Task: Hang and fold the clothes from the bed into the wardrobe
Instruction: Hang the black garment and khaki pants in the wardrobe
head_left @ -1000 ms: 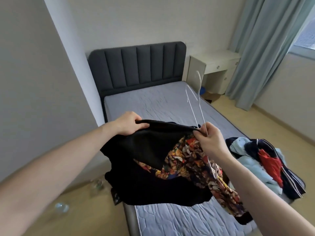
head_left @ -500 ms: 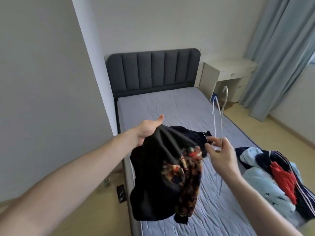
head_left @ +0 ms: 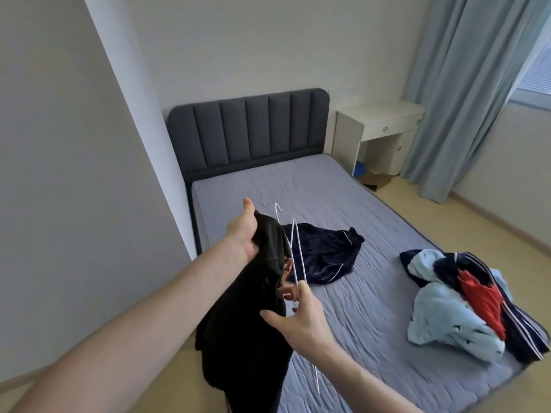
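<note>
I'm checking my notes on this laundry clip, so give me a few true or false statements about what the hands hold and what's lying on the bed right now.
1. The left hand grips the black garment. True.
2. The right hand holds a white wire hanger. True.
3. The black garment lies flat on the mattress. False: it hangs from the left hand over the bed's edge.
4. A dark navy garment lies on the mattress beyond the hands. True.
5. The pile of clothes sits against the headboard. False: it lies near the foot of the bed, on the right side.
</note>
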`<state>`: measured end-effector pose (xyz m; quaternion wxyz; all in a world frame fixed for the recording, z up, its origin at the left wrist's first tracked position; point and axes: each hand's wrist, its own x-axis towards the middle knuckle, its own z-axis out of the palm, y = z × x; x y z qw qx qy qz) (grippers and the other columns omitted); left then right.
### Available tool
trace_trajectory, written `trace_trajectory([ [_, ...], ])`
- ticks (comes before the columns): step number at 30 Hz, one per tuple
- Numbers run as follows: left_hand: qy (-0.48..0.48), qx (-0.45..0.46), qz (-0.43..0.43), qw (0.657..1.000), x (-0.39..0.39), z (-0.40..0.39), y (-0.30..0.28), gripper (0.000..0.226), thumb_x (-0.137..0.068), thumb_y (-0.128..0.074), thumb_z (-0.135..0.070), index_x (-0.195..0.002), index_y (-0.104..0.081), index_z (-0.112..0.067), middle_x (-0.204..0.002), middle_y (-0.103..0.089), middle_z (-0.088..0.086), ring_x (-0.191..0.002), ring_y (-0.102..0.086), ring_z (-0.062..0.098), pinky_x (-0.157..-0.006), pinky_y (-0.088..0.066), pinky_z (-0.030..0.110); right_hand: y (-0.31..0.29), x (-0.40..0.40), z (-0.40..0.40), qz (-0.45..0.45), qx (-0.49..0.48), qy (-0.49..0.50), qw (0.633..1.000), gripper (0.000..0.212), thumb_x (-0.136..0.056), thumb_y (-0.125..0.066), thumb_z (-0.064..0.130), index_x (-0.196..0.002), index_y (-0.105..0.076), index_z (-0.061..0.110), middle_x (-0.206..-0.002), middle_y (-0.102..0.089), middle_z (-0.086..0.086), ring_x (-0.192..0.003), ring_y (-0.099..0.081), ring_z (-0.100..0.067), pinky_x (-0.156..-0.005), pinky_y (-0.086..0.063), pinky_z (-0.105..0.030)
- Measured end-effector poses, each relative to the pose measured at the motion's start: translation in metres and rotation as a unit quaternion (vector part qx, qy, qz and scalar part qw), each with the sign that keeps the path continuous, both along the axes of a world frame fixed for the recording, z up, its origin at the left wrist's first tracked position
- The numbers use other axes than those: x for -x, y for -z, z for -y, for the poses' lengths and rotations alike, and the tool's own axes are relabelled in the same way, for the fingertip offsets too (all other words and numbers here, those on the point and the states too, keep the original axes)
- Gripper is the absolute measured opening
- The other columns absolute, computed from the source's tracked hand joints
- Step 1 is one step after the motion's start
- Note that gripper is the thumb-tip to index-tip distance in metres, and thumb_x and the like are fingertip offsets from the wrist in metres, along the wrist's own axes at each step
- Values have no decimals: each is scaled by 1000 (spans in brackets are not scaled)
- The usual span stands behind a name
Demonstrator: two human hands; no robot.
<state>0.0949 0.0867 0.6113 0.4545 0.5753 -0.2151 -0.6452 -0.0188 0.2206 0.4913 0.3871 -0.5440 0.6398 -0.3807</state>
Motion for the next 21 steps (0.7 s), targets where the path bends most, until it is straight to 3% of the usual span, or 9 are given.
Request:
trace_trajectory([
  [2, -28, 9, -9, 1000, -10, 1, -2, 69, -94, -56, -65, -128, -58, -4, -96, -70, 10, -82, -71, 24, -59, -57, 37, 0, -1, 7, 24, 12, 29, 999, 35, -74, -80, 32, -78, -46, 25, -82, -68, 12, -71, -63, -1, -63, -50, -19],
  [4, -56, 24, -8, 998, -27, 4, -1, 67, -92, -59, -64, -126, -58, -5, -98, -71, 10, -84, -71, 24, -60, -57, 35, -5, 6, 15, 64, 18, 53, 996, 38, -84, -72, 16, -73, -35, 19, -66, -56, 4, -57, -48, -11, -55, -41, -28],
  [9, -107, 11, 23, 994, -75, 14, 20, 62, -94, -63, -56, -132, -56, -7, -116, -68, 11, -101, -69, 28, -87, -60, 42, -31, 39, 30, 145, 34, 25, 988, 36, -93, -66, 7, -77, -35, 18, -70, -50, 0, -66, -43, -16, -61, -40, -33],
  [11, -84, 18, 35, 996, -83, 8, 31, 46, -100, -63, -38, -131, -58, -4, -117, -67, 11, -99, -69, 26, -83, -61, 38, -42, 44, 37, 151, 41, -7, 988, 37, -96, -63, 8, -78, -33, 18, -73, -45, -3, -66, -39, -18, -61, -38, -34],
  [13, -9, 38, 63, 997, -81, -6, 39, 21, -103, -59, -19, -117, -63, -5, -108, -67, 11, -84, -69, 21, -62, -61, 30, -52, 44, 43, 136, 53, -31, 989, 38, -97, -61, 9, -77, -30, 19, -69, -40, 1, -61, -35, -12, -56, -36, -26],
  [14, 49, 46, 100, 993, -77, -17, 43, 11, -103, -57, -15, -109, -64, -8, -106, -67, 11, -81, -69, 21, -59, -61, 29, -55, 43, 45, 125, 58, -36, 990, 39, -98, -60, 10, -76, -29, 20, -66, -38, 6, -58, -32, -9, -53, -34, -21],
  [16, 179, 60, 163, 968, -66, -39, 52, 7, -101, -57, -17, -102, -64, -16, -107, -69, 7, -84, -72, 20, -76, -62, 35, -59, 42, 50, 110, 63, -32, 991, 39, -99, -59, 10, -75, -29, 20, -60, -33, 14, -52, -28, -4, -48, -31, -16],
  [18, 291, 75, 176, 937, -56, -65, 61, 18, -89, -65, -26, -106, -64, -21, -106, -74, -3, -96, -73, 14, -96, -54, 38, -61, 42, 52, 103, 61, -21, 993, 36, -101, -58, 12, -78, -31, 18, -59, -31, 13, -50, -27, -4, -47, -29, -16],
  [21, 372, 112, 208, 898, -43, -87, 76, 58, -63, -83, -37, -116, -62, -26, -112, -73, -9, -105, -70, 8, -99, -54, 35, -64, 44, 52, 114, 42, -26, 992, 34, -101, -58, 13, -79, -33, 18, -64, -33, 5, -54, -31, -7, -52, -32, -23],
])
